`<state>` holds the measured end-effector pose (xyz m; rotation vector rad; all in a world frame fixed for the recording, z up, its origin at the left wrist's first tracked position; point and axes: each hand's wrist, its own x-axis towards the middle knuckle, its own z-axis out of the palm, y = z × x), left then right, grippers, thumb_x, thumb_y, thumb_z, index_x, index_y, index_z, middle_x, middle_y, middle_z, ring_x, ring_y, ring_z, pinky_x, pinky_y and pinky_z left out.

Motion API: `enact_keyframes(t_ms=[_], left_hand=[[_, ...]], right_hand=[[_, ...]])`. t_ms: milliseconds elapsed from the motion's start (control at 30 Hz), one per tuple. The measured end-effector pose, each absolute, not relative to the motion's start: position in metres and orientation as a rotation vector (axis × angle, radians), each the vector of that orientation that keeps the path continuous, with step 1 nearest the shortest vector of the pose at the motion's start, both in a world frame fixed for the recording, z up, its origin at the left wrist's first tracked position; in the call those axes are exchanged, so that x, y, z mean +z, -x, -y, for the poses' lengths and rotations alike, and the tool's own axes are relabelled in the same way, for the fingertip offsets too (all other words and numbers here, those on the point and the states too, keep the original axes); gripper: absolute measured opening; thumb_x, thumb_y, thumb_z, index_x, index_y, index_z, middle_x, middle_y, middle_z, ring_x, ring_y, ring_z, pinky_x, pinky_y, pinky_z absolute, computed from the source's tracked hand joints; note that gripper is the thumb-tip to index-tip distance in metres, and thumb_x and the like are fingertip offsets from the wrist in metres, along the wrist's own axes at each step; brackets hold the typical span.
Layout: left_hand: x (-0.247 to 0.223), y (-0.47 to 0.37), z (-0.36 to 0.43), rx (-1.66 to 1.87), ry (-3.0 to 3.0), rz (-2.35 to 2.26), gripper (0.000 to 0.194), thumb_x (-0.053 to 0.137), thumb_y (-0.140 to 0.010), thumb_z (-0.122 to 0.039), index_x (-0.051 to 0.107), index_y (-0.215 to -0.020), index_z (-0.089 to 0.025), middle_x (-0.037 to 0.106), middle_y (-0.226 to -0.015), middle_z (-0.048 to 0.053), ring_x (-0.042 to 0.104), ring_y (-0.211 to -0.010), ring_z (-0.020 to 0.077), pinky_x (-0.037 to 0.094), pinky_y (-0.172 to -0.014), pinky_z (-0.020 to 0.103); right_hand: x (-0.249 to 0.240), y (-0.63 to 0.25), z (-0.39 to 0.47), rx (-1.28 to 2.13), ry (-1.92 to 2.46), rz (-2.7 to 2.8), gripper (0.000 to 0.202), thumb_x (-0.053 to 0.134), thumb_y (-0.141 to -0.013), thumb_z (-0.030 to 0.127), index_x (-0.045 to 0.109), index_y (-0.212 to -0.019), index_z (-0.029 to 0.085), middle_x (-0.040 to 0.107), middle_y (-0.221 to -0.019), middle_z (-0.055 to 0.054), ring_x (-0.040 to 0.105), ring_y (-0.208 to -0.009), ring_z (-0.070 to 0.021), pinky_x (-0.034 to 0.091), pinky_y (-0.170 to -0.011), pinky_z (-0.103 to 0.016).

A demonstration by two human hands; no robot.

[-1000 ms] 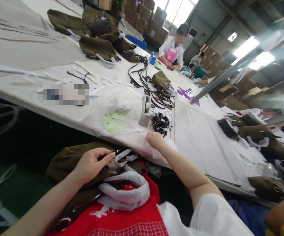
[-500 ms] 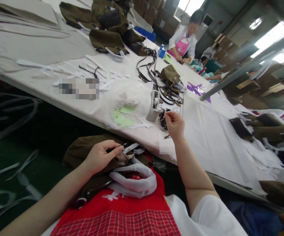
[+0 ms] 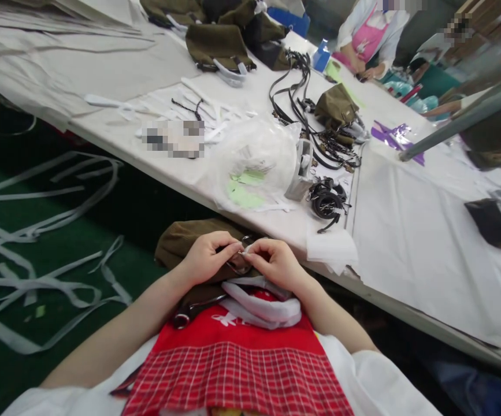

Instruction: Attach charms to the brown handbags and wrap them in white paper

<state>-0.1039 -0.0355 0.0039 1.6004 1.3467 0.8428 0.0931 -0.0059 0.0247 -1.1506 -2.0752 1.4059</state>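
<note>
Brown bag [image 3: 181, 240] lies across the lap, against the red apron [image 3: 237, 375] and just beside the worktop [image 3: 120, 136], probably so that my operator's-eye view and both hands get at its fittings. The left hand [image 3: 213, 257] has its grip closed, seemingly on the bag's edge, likely to steady it. The right hand [image 3: 276, 263] has its grip pinched on a small pale piece [image 3: 245, 252], tips nearly meeting the left ones; too small for me to identify. White wrapping [image 3: 282, 316] sleeves the handle, I'd guess against scuffs. On the worktop, the black strap coil [image 3: 325, 203] sits near the right hand's side, presumably wound to avoid tangles; the grey box [image 3: 300, 186] stands beside it, next to the clear plastic bag [image 3: 267, 144] with green slips inside. Long dark straps [image 3: 296, 104] trail behind, near the olive pouch [image 3: 334, 107]. Counts: two hands, one bag on the lap, one pale piece as far as I can see, one main coil, one grey box, one clear plastic bag, one olive pouch, one blue box [image 3: 320, 56], one person in pink [image 3: 369, 40] across the worktop. Straps and floor strips [image 3: 16, 345] overlap; several each, exact number unclear.
</note>
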Motion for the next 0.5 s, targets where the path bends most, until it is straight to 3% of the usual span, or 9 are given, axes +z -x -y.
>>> enact_keyframes(t_ms=[500], left_hand=[[0.0054,0.1022,0.0377,0.866,-1.68,-1.34,0.031,0.051,-0.092,-0.034,0.069,-0.073,-0.017,0.063,-0.07,0.001,0.058,-0.069,0.0145,0.042,-0.067,0.026]], right_hand=[[0.0179,-0.0922,0.0043,1.492,1.205,1.986,0.019,0.061,-0.082,0.028,0.066,-0.072,0.014,0.059,-0.061,0.002,0.046,-0.054,-0.0086,0.035,-0.05,-0.02]])
